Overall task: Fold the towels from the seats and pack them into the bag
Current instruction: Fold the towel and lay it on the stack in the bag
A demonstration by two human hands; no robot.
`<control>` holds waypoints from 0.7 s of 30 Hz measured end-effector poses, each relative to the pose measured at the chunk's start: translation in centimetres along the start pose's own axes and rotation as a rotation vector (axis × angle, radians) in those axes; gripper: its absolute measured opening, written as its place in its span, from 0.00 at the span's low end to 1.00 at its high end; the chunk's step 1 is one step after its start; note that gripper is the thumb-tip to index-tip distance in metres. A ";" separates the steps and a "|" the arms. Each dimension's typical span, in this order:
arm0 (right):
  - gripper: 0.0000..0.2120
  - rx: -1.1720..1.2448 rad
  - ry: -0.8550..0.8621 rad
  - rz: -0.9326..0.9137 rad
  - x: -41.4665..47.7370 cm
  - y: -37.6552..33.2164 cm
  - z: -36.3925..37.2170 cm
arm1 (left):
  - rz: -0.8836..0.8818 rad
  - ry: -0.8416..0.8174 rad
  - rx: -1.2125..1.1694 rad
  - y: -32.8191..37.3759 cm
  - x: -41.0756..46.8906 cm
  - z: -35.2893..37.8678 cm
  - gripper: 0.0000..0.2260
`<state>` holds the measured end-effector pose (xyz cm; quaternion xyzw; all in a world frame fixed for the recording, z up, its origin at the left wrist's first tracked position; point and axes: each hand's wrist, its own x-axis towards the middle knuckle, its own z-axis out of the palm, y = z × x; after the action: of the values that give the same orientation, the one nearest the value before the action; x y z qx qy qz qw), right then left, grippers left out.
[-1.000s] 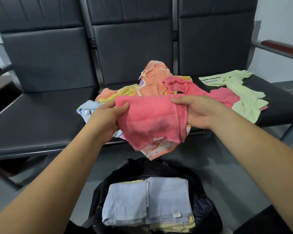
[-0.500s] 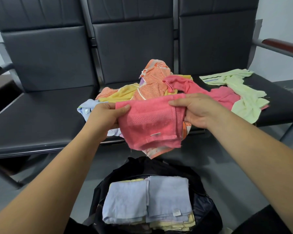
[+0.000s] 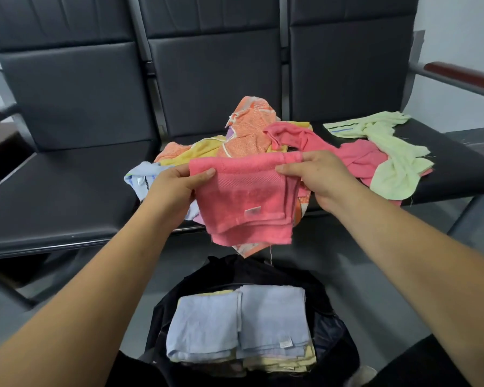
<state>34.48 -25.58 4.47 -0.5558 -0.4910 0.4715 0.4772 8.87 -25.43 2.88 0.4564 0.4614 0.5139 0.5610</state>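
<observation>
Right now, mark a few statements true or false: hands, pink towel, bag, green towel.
1. The left hand and the right hand both grip the pink towel. True.
2. The bag holds no towels. False: folded blue towels lie on top inside it.
3. The green towel lies on the right seat. True.
4. The pink towel rests in the bag. False: it is held up in front of the pile.

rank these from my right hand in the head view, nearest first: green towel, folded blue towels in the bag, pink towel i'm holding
1. pink towel, pinched by the right hand.
2. green towel, just right, on the seat.
3. folded blue towels, down in the bag.
</observation>
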 end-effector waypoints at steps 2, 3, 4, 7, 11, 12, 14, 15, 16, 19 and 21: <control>0.04 -0.046 0.013 -0.053 -0.3 0.1 -0.4 | -0.004 0.037 -0.063 -0.4 -0.3 1.0 0.11; 0.04 -0.043 0.010 -0.076 -0.4 0.2 -0.6 | 0.006 0.059 -0.082 -0.6 -0.4 1.4 0.08; 0.03 -0.029 0.006 -0.096 -0.6 0.3 -0.9 | 0.026 0.070 -0.081 -0.8 -0.4 1.7 0.07; 0.04 0.071 -0.003 -0.138 -0.9 0.9 -1.8 | 0.091 0.031 -0.079 -1.4 -0.2 2.5 0.08; 0.06 0.177 0.011 -0.133 -1.3 2.5 -2.5 | 0.145 0.077 0.114 -2.4 -0.4 3.7 0.10; 0.06 0.187 0.014 -0.120 -1.4 3.1 -2.6 | 0.148 0.094 0.171 -2.9 -0.5 4.0 0.11; 0.10 0.218 -0.005 -0.073 -1.5 4.5 -2.8 | 0.135 0.049 0.266 -3.9 -0.7 4.4 0.15; 0.13 0.245 -0.033 -0.032 -1.6 5.4 -2.9 | 0.101 0.004 0.300 -4.8 -0.6 4.4 0.18; 0.18 0.267 -0.071 0.017 -1.7 6.3 -2.9 | 0.059 -0.040 0.342 -5.9 -0.4 4.3 0.21; 0.31 0.198 -0.143 0.155 -2.1 9.6 -2.9 | -0.079 -0.143 0.424 -9.2 -0.4 4.1 0.27; 0.32 0.114 -0.141 0.237 -2.4 12.2 -2.7 | -0.154 -0.185 0.491 -11.4 -0.7 4.0 0.28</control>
<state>38.13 -28.90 -7.24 -0.5474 -0.4267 0.5896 0.4131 14.57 -26.88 -7.71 0.5872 0.5523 0.2987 0.5107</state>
